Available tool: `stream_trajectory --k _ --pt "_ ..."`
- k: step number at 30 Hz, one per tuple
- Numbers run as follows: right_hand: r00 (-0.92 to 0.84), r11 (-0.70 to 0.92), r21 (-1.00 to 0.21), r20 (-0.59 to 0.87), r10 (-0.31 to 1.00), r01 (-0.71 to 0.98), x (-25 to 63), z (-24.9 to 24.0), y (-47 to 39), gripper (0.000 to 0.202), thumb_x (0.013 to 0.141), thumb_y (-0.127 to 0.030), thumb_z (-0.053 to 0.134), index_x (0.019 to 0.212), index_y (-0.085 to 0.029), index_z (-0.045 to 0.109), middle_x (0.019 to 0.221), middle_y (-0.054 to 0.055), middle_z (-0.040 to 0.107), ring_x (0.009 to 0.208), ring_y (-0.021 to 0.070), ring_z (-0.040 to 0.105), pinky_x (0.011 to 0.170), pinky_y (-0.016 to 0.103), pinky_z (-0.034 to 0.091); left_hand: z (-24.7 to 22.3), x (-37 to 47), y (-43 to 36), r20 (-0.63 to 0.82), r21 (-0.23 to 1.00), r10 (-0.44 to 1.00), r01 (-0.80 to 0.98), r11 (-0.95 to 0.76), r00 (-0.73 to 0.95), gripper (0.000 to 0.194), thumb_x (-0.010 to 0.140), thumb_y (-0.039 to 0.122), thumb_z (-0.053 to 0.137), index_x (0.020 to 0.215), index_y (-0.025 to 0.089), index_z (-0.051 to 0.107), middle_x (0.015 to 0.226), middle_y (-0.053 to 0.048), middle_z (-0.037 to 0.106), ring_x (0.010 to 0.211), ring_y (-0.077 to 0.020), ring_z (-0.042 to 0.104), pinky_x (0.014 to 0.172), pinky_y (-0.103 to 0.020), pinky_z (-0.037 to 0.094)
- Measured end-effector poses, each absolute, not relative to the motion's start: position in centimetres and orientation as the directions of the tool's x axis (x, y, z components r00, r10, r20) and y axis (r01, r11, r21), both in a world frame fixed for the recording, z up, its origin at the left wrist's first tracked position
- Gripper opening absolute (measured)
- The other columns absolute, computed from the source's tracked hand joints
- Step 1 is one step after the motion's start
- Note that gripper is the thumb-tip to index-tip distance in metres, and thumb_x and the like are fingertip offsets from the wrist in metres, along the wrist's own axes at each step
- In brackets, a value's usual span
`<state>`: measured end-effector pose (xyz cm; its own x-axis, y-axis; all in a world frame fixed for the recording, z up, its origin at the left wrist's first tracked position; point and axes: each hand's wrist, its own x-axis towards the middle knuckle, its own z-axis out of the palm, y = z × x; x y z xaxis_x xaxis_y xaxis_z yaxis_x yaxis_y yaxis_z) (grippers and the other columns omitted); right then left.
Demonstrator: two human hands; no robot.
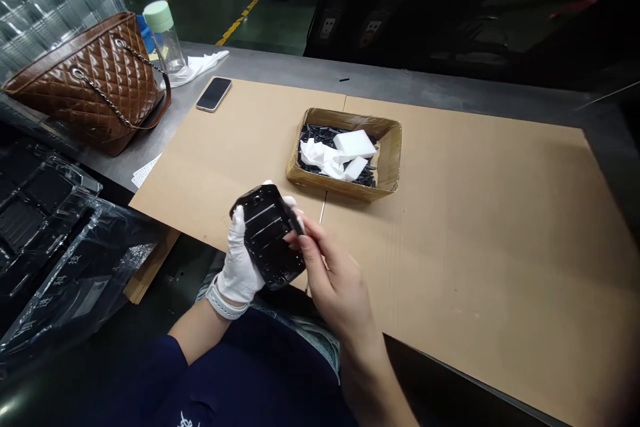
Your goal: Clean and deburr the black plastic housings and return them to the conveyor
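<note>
A glossy black plastic housing (270, 233), with ridges across its face, is held tilted above the front edge of the table. My left hand (241, 267), in a white glove, grips it from the left and below. My right hand (335, 273) is bare, its thumb and fingers pinched at the housing's right edge. Between those fingertips is a small dark strip (295, 219); whether it is joined to the housing I cannot tell. Beyond my hands stands a cardboard box (390, 153) holding many thin black pieces, white foam blocks (355, 144) and a crumpled white cloth (320, 157).
Brown cardboard sheets (475, 233) cover the metal table. A phone (214, 94) lies at the back left. Farther left are a quilted brown handbag (100, 80), a bottle with a green cap (167, 37), clear plastic trays (45, 7) and bagged black parts (30, 213).
</note>
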<state>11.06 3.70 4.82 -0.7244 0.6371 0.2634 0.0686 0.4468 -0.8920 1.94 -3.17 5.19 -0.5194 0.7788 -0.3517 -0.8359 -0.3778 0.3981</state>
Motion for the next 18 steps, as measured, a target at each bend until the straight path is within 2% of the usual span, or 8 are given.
stream_trajectory --k 5,10,18 --pt "-0.688 0.535 -0.840 0.335 0.644 0.091 10.5 5.6 2.9 0.045 0.093 -0.021 0.046 0.135 -0.035 0.044 0.118 0.004 0.063 0.102 0.0180 0.063 0.084 0.033 0.055 5.1 2.9 -3.5 -0.398 0.443 0.763 -0.835 -0.325 -0.509 0.053 0.075 0.062 0.053 0.111 0.025 0.064 0.115 -0.005 0.066 0.120 -0.0310 0.053 0.099 -0.045 0.045" --pt "-0.666 0.602 -0.782 0.364 0.652 0.161 10.6 6.1 2.9 0.041 0.091 -0.021 0.051 0.130 -0.033 0.051 0.103 0.005 0.066 0.091 0.0169 0.065 0.066 0.026 0.055 5.4 3.5 -3.7 -0.343 0.428 0.776 -0.823 -0.372 -0.529 0.052 0.075 0.061 0.055 0.113 0.026 0.064 0.121 -0.003 0.063 0.124 -0.0297 0.050 0.105 -0.043 0.041" --pt "-0.666 0.637 -0.737 0.360 0.653 0.227 10.4 6.5 2.6 0.038 0.091 -0.024 0.050 0.128 -0.032 0.055 0.088 0.004 0.065 0.075 0.0143 0.064 0.058 0.023 0.051 5.5 3.9 -3.7 -0.313 0.443 0.781 -0.811 -0.382 -0.540 0.052 0.076 0.061 0.054 0.114 0.026 0.063 0.124 -0.003 0.061 0.126 -0.0287 0.047 0.107 -0.042 0.040"
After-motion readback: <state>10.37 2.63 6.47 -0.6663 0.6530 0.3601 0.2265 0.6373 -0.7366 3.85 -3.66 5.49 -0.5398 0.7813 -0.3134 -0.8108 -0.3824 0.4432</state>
